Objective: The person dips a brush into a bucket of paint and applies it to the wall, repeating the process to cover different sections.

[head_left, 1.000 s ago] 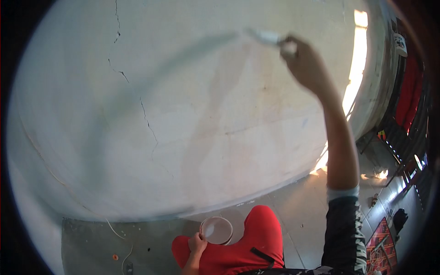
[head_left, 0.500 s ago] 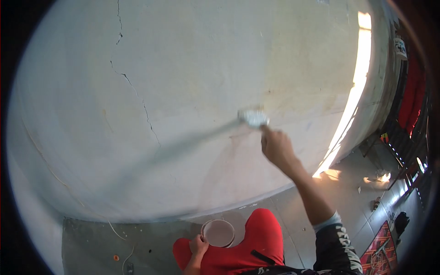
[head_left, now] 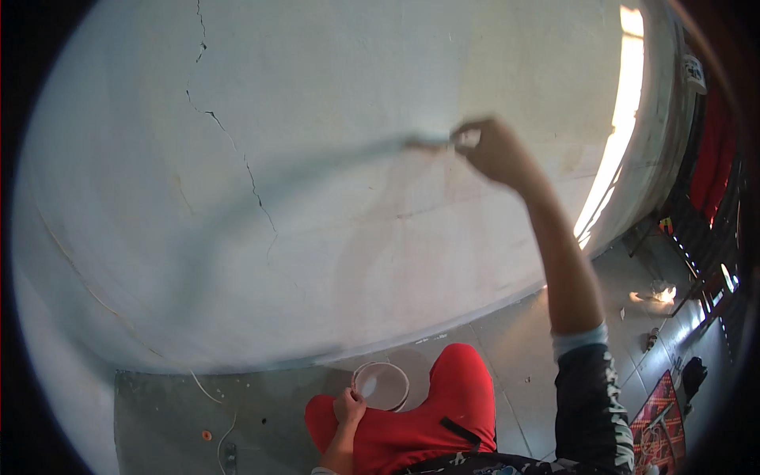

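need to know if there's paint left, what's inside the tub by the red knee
The paint tub shows a pale, whitish inside with a bright sheen, likely paint. The left hand grips its rim and covers that edge; depth cannot be told.

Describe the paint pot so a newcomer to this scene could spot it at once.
Start at the big pale wall and drop to the grey floor at its foot. There the left hand grips the paint pot beside a red-clad knee; it is the only round, white-rimmed thing there.
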{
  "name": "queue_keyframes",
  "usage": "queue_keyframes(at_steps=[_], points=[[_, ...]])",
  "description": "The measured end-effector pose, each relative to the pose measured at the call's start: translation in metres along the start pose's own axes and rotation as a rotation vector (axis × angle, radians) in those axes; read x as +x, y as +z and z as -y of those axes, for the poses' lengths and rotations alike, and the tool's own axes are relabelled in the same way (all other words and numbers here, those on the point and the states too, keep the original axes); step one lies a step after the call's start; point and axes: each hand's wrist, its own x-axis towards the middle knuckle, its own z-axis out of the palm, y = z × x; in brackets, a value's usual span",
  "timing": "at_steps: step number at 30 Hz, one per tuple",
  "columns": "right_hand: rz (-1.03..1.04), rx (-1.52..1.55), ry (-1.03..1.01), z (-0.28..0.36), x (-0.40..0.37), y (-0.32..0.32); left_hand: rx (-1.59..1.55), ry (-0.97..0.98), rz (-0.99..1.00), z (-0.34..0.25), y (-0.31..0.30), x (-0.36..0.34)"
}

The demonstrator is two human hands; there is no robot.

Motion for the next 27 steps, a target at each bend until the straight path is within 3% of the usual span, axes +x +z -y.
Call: queue_keyframes(at_steps=[1, 2, 5, 6, 9, 12, 13, 15, 16, 18, 20, 23, 26, 27], points=[[-0.011, -0.004, 0.012, 0.014, 0.025, -0.024, 0.018, 0.002, 0.002, 0.0, 0.0, 0.0], [-0.129, -0.025, -0.106, 0.013, 0.05, -0.038, 0.035, 0.005, 0.005, 0.0, 0.0, 0.001], [-0.156, 0.03, 0.06, 0.045, 0.106, -0.096, 0.017, -0.003, 0.005, 0.0, 0.0, 0.0], [-0.094, 0.069, 0.162, 0.108, 0.076, -0.134, 0.017, -0.005, 0.004, -0.001, 0.0, 0.0], [-0.274, 0.105, 0.053, 0.114, 0.113, -0.144, 0.033, -0.008, -0.012, 0.0, -0.002, -0.002], [-0.317, 0.08, 0.039, 0.124, 0.115, -0.129, 0.035, 0.005, -0.002, 0.001, -0.002, -0.001], [-0.343, -0.126, -0.071, 0.113, 0.131, -0.103, 0.034, 0.007, -0.013, 0.002, -0.001, 0.001], [-0.321, 0.025, 0.007, 0.09, 0.098, -0.042, 0.034, -0.001, -0.011, 0.004, -0.001, -0.002], [-0.509, -0.177, -0.119, 0.068, 0.081, 0.002, 0.027, -0.002, -0.019, 0.003, -0.002, -0.001], [-0.258, -0.08, 0.076, 0.073, 0.008, 0.044, 0.015, -0.01, -0.024, -0.001, -0.004, -0.003], [-0.303, -0.054, 0.016, 0.053, -0.062, 0.104, -0.02, 0.002, -0.004, -0.003, -0.009, -0.003], [0.148, -0.033, 0.264, 0.045, -0.153, 0.152, 0.003, 0.006, 0.006, -0.002, -0.009, -0.002], [0.445, 0.08, 0.437, 0.023, -0.216, 0.187, 0.019, 0.003, 0.043, 0.006, -0.001, 0.001], [0.449, 0.083, 0.443, 0.016, -0.234, 0.197, 0.025, 0.001, 0.049, 0.006, -0.002, -0.002]])
